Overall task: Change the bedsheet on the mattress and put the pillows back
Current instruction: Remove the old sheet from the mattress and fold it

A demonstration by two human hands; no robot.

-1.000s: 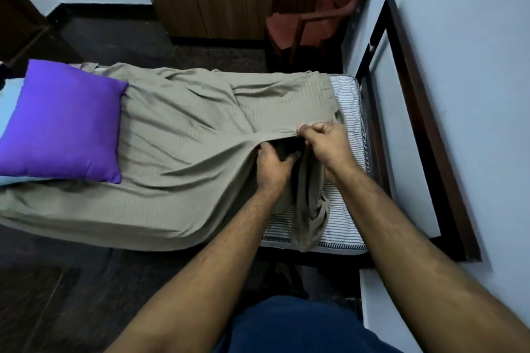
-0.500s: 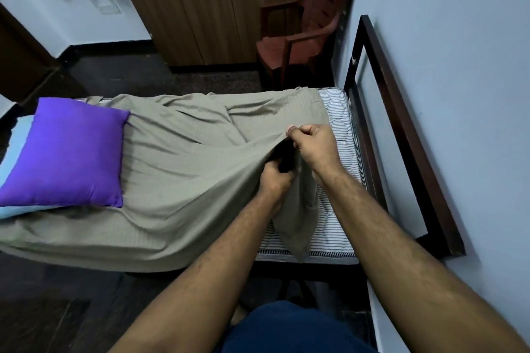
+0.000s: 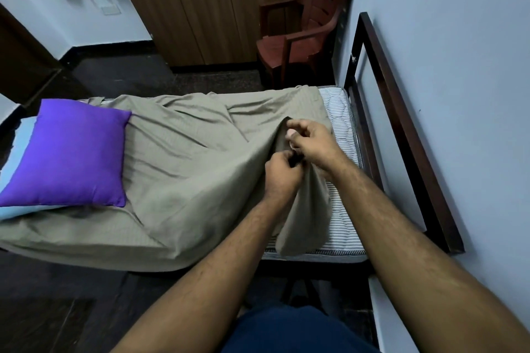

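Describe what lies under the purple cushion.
The purple cushion rests on a light blue pillow and the grey-green bedsheet. The mattress below is covered there.

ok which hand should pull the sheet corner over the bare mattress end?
Right, probably. The right hand pinches the sheet edge higher, nearest the exposed striped mattress by the bed frame. The left hand grips bunched fabric lower.

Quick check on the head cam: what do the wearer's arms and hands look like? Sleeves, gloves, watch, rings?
Both forearms are bare up to the bottom edge of the frame, with no sleeves in view. The left hand and right hand wear no gloves; no watch, band or ring is visible on the wrists or fingers. Arm hair shows on both forearms. Dark blue clothing sits at the bottom edge.
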